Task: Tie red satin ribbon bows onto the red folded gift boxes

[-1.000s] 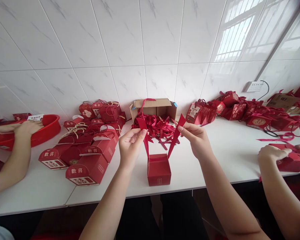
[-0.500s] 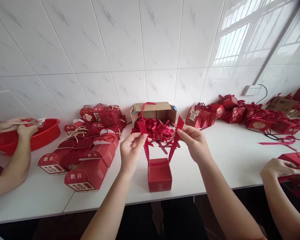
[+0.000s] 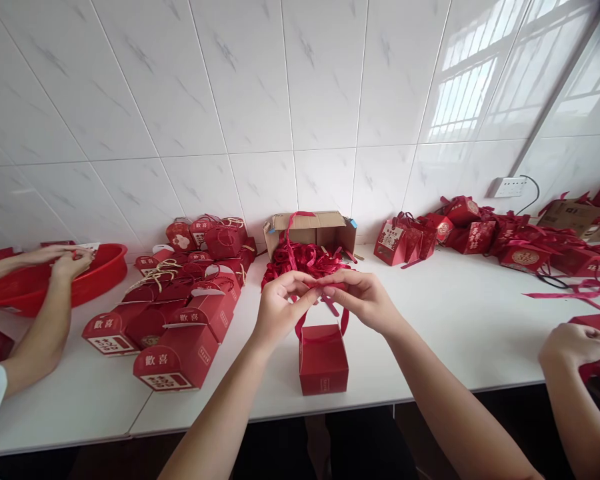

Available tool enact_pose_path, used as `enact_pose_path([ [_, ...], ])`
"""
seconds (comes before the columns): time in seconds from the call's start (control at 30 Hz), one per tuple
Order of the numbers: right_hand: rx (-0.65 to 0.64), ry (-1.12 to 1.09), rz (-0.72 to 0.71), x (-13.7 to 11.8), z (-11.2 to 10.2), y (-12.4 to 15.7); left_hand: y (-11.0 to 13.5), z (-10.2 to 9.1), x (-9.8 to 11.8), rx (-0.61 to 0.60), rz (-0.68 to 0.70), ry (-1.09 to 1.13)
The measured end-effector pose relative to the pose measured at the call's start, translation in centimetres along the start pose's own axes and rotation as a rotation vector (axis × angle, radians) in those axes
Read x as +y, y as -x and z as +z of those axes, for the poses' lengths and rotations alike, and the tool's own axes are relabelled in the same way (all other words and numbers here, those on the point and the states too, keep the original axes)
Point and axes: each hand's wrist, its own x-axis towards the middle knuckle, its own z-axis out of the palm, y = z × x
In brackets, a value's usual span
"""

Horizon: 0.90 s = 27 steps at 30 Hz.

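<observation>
The small red cardboard gift box (image 3: 323, 360) stands upright at the lower centre of the frame, near the front edge of the white desk (image 3: 450, 320). A thin dark-red fabric ribbon (image 3: 347, 323) rises from both sides of its top in two short loops that meet just above it. There the left hand (image 3: 280, 303) and the right hand (image 3: 363, 300) come together, fingertips touching. The fingers of both are closed in a pinch on the ribbon ends, which are mostly hidden between them.

Behind the hands, against the white tiled wall (image 3: 280, 87), sits an open brown cardboard carton (image 3: 310, 228) spilling a tangle of loose red ribbons (image 3: 305, 259) onto the desk. Left of centre lies a heap of red handled gift boxes with white labels (image 3: 180, 313).

At the far left a co-worker's hands (image 3: 67, 263) rest on the rim of a red plastic basin (image 3: 103, 267). Right of the carton a second row of red boxes and bags (image 3: 460, 223) runs along the wall, below a white wall socket (image 3: 505, 187). At the lower right edge another co-worker's hand (image 3: 573, 343) holds a red box that is partly cut off
</observation>
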Motion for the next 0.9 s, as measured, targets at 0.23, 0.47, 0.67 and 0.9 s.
enact_pose_path([
  [0.23, -0.130, 0.175, -0.219, 2.2, -1.4, -0.4, -0.2, -0.8, -0.3, -0.109, -0.225, 0.336],
  [0.47, -0.137, 0.705, -0.537, 2.3, -2.2, -0.4, -0.7, -0.9, -0.6, -0.145, -0.305, 0.430],
  [0.67, 0.073, 0.619, -0.490, 3.2, -1.0, 0.3, 0.3, 0.2, -1.1, 0.038, 0.162, -0.192],
  [0.9, 0.618, 0.186, 0.025, 5.1, -0.4, 5.2, 1.7, -2.3, -4.4, 0.419, 0.687, -0.781],
])
